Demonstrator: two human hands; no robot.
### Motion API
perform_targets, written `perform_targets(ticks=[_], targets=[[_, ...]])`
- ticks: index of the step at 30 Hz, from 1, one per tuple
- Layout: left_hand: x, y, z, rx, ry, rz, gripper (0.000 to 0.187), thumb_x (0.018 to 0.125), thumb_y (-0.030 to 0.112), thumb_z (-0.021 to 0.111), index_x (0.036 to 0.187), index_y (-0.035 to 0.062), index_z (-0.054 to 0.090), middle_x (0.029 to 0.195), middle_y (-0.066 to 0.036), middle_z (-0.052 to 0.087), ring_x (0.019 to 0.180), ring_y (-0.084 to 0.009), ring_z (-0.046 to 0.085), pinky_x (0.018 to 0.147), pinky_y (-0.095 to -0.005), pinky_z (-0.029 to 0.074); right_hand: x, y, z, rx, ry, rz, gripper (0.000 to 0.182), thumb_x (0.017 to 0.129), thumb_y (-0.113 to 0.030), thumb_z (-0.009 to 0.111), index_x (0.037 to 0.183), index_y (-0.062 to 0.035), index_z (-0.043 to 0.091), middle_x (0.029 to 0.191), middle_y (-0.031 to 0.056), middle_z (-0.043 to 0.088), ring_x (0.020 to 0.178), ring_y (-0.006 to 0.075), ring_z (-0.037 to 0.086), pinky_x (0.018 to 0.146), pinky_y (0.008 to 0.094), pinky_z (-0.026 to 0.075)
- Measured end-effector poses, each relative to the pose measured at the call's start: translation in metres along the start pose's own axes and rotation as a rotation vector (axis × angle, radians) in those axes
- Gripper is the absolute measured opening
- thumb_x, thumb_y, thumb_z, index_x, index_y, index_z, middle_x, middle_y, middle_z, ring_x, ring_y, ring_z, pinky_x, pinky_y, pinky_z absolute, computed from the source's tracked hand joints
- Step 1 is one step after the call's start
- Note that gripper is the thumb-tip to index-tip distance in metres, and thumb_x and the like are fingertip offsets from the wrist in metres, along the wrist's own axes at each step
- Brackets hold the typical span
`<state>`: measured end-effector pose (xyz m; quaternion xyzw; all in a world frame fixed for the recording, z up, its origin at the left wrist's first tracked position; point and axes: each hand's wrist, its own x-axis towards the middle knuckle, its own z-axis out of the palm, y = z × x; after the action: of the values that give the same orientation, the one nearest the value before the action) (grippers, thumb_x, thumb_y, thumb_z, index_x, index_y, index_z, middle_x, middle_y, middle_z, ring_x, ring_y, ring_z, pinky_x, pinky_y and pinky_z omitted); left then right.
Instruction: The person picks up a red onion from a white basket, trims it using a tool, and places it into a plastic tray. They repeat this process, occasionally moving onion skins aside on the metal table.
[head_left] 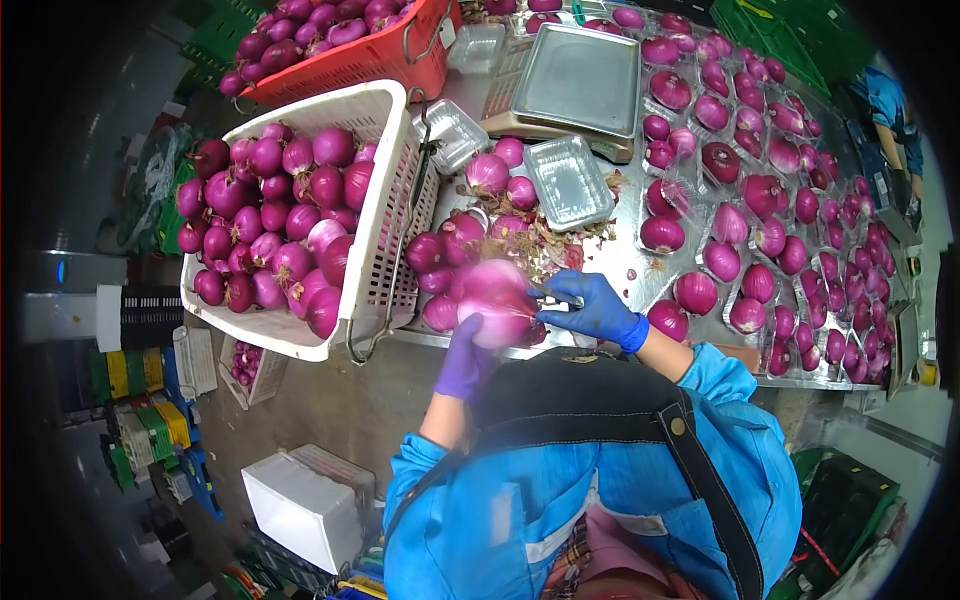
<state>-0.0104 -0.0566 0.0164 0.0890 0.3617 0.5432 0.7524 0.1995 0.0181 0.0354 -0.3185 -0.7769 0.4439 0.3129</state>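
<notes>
A large red onion [497,290], blurred by motion, is held over the table's front edge. My left hand [464,358], in a purple glove, is closed around its lower left side. My right hand [598,310], in a dark blue glove, has its fingers pinched together against the onion's right end; what they grip there is too small and dark to name. Loose onion skins [555,250] are scattered behind the onion. Several more red onions [440,252] lie just left of it, close to the white basket.
At left stands a white basket [390,255] full of onions, with a red crate [330,72] behind it. A scale [578,80] and a clear plastic tray [568,183] are beyond my hands. Packed onions [760,195] cover the table's right side. Another person's arm [885,140] shows far right.
</notes>
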Motion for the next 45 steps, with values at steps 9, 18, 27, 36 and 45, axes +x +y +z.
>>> perform_targets(ticks=[9,18,27,36,45], targets=[[0.003,0.005,0.0,0.181,0.023,0.012,0.054,0.082,0.022,0.057,0.125,-0.0025,0.036,0.121,-0.014,0.048,0.112,-0.0239,0.049,0.099,-0.0371,0.038,0.0,0.013,0.0,-0.093,0.019,-0.268,0.025,0.064,-0.006,0.071,0.088,-0.0068,0.067,0.078,0.008,0.065,0.067,0.0223,0.063,0.06,0.0294,0.05],[0.0,0.011,0.014,0.24,0.024,-0.018,0.05,0.078,0.01,0.059,0.124,0.0007,0.04,0.113,-0.01,0.052,0.102,-0.0216,0.054,0.088,-0.0332,0.046,-0.006,-0.001,0.003,-0.436,0.018,-0.375,0.014,0.059,-0.011,0.07,0.071,-0.0108,0.062,0.062,0.0029,0.058,0.051,0.0225,0.056,0.048,0.0321,0.045],[-0.006,0.016,0.014,0.244,-0.069,-0.039,0.058,0.077,0.01,0.059,0.128,0.0002,0.034,0.119,-0.012,0.048,0.108,-0.0248,0.051,0.091,-0.0362,0.044,-0.005,0.0,0.005,-0.126,-0.002,-0.207,0.008,0.062,-0.007,0.066,0.068,-0.0064,0.061,0.061,0.0061,0.058,0.05,0.0185,0.055,0.048,0.0291,0.043],[-0.002,0.005,0.001,0.048,-0.026,-0.162,0.062,0.079,0.018,0.059,0.131,0.0007,0.03,0.124,-0.015,0.045,0.113,-0.0284,0.048,0.096,-0.0406,0.041,-0.007,0.003,-0.007,0.694,-0.136,0.494,0.007,0.07,-0.006,0.061,0.07,0.0003,0.058,0.063,0.0065,0.057,0.046,0.0088,0.05,0.049,0.0221,0.043],[0.002,0.0,0.001,-0.078,-0.068,-0.215,0.07,0.08,0.032,0.057,0.134,0.0006,0.024,0.132,-0.018,0.037,0.12,-0.0308,0.041,0.101,-0.0457,0.034,-0.015,0.032,0.011,1.434,0.02,0.537,0.009,0.075,-0.009,0.055,0.072,0.0001,0.055,0.059,0.0085,0.052,0.05,0.0133,0.05,0.058,0.0293,0.047]])
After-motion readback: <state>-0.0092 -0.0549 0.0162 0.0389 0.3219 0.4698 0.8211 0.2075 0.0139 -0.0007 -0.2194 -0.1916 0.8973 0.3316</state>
